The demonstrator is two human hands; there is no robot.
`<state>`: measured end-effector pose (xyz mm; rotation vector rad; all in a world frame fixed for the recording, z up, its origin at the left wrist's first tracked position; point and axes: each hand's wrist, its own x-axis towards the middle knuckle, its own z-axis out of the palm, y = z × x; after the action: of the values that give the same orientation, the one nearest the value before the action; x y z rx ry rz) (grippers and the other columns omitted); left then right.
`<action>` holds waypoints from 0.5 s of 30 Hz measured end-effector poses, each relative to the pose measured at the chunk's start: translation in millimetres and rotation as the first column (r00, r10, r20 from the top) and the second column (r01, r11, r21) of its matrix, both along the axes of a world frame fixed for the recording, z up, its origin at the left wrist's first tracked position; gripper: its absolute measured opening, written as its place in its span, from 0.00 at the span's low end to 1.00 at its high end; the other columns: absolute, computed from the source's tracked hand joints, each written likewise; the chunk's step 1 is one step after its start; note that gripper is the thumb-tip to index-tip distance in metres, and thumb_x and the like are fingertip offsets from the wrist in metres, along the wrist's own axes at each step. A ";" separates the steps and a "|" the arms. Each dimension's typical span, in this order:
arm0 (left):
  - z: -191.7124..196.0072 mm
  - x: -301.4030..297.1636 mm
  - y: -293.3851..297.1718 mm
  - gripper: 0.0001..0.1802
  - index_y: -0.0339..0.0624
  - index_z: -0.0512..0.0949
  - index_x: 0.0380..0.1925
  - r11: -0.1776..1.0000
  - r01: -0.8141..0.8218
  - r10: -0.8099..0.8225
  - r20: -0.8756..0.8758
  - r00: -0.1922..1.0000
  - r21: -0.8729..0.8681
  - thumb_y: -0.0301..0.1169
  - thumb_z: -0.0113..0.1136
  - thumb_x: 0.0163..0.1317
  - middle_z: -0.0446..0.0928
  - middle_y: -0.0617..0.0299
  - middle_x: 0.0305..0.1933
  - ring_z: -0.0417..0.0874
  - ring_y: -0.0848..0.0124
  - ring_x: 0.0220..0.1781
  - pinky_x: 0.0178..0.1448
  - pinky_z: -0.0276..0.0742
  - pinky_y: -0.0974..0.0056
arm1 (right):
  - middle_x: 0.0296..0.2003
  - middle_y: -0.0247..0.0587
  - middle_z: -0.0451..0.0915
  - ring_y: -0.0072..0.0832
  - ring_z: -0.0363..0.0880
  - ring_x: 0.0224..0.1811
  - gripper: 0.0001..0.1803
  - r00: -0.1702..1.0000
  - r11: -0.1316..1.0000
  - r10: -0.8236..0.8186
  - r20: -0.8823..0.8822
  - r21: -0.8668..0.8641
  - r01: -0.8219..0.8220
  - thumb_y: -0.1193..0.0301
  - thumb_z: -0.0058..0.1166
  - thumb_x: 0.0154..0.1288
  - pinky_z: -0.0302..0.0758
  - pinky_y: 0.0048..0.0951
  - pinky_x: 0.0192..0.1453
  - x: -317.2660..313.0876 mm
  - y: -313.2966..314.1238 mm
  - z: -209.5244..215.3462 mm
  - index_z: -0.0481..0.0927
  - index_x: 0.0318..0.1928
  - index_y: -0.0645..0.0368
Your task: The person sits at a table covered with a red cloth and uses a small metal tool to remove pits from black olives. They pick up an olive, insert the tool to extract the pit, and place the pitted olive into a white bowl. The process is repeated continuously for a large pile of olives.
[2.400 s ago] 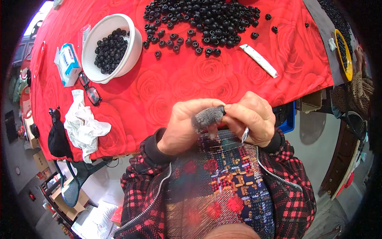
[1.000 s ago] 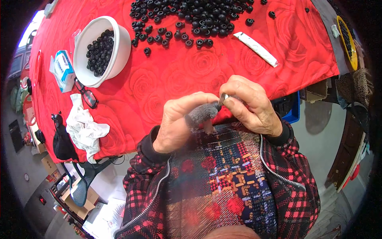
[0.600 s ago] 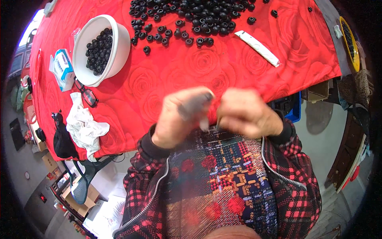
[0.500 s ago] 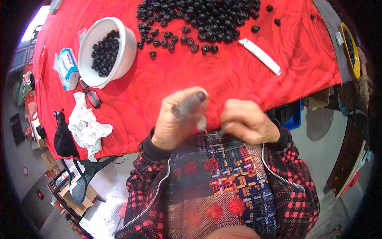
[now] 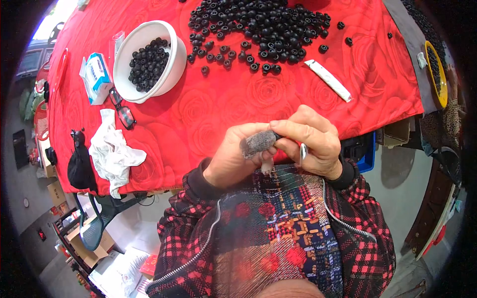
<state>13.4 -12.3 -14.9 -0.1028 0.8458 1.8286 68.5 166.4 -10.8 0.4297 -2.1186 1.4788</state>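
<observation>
Head view: a small grey, fuzzy, stubby roll-shaped piece is held above the near edge of the table, just in front of the person's chest. Its surface looks felt-like and dull, darker at the right end where a small black part meets it. The left hand is curled around the piece from below and the left, fingers closed on it. The right hand pinches the right end of the piece with thumb and forefinger, and a thin shiny metal tool sticks down from between its fingers; its exact kind cannot be told.

Beyond the hands lies a red tablecloth with a rose pattern. On its far left part stands a white bowl, about half full of small black round pieces. A much larger loose heap of black ring-shaped pieces is spread over the far middle of the cloth, not in any container. Right of the heap lies a white narrow stick-like packet. At the right rim a yellow dish holds more dark pieces. Left of the bowl lie a blue and white packet, a pair of glasses, a crumpled white cloth and a black pouch.
</observation>
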 end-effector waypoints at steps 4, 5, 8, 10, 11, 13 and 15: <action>2.9 1.9 -0.2 0.11 0.36 0.75 0.45 0.994 0.067 -0.063 -0.056 0.996 0.086 0.28 0.57 0.63 0.79 0.62 0.35 0.82 0.75 0.33 0.31 0.78 0.73 | 0.23 0.37 0.76 0.29 0.73 0.22 0.20 0.993 0.997 -0.048 -0.105 0.053 0.054 0.81 0.67 0.40 0.67 0.28 0.24 2.1 -2.1 1.6 0.83 0.40 0.66; 2.6 2.3 -1.3 0.11 0.36 0.75 0.45 0.991 0.074 -0.068 -0.057 0.996 0.114 0.27 0.57 0.63 0.80 0.62 0.36 0.82 0.75 0.34 0.32 0.78 0.72 | 0.22 0.37 0.76 0.29 0.73 0.21 0.20 0.990 0.996 -0.051 -0.129 0.072 0.060 0.80 0.67 0.40 0.66 0.28 0.24 2.5 -3.1 2.9 0.83 0.40 0.66; -3.7 3.1 -3.4 0.12 0.35 0.75 0.45 0.993 0.055 -0.062 0.062 0.996 0.105 0.25 0.58 0.62 0.80 0.60 0.39 0.82 0.72 0.36 0.36 0.79 0.69 | 0.22 0.36 0.73 0.30 0.70 0.20 0.18 0.983 0.981 -0.037 -0.182 0.181 0.071 0.84 0.67 0.40 0.62 0.28 0.21 3.5 -3.2 3.7 0.82 0.38 0.64; -0.5 7.8 -2.7 0.12 0.34 0.77 0.46 0.986 -0.166 0.166 -0.038 0.985 -0.017 0.22 0.52 0.64 0.79 0.60 0.36 0.80 0.74 0.30 0.29 0.77 0.71 | 0.20 0.37 0.73 0.30 0.69 0.18 0.15 0.975 0.973 -0.050 -0.217 0.208 0.097 0.79 0.66 0.42 0.62 0.30 0.20 5.1 -5.0 3.2 0.81 0.36 0.65; 7.8 -2.1 -7.8 0.11 0.34 0.78 0.45 0.969 -0.244 0.231 -0.219 0.948 -0.036 0.22 0.53 0.64 0.79 0.59 0.36 0.80 0.74 0.27 0.28 0.76 0.70 | 0.21 0.37 0.73 0.31 0.69 0.18 0.14 0.980 0.979 -0.055 -0.194 0.183 0.091 0.80 0.66 0.42 0.62 0.30 0.20 6.2 -5.6 1.8 0.81 0.34 0.64; 26.7 -25.8 -21.3 0.10 0.33 0.79 0.44 0.885 -0.464 0.351 -0.596 0.722 -0.040 0.22 0.53 0.63 0.80 0.57 0.35 0.79 0.72 0.24 0.27 0.76 0.69 | 0.22 0.39 0.74 0.31 0.70 0.19 0.12 0.986 0.984 -0.097 -0.135 0.135 0.115 0.82 0.64 0.43 0.63 0.30 0.21 5.8 -5.5 -3.4 0.79 0.32 0.63; 46.3 -56.3 -41.4 0.11 0.31 0.78 0.44 0.697 -0.713 0.282 -0.886 0.367 -0.074 0.20 0.52 0.62 0.81 0.56 0.34 0.80 0.72 0.25 0.28 0.76 0.69 | 0.22 0.39 0.74 0.31 0.71 0.20 0.12 0.984 0.978 -0.162 -0.075 0.119 0.170 0.83 0.63 0.45 0.65 0.29 0.22 6.4 -4.8 -4.4 0.79 0.33 0.64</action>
<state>-42.9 -53.7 31.4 0.2809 2.1708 2.2336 74.9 161.7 -15.3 0.3319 -2.1466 1.2274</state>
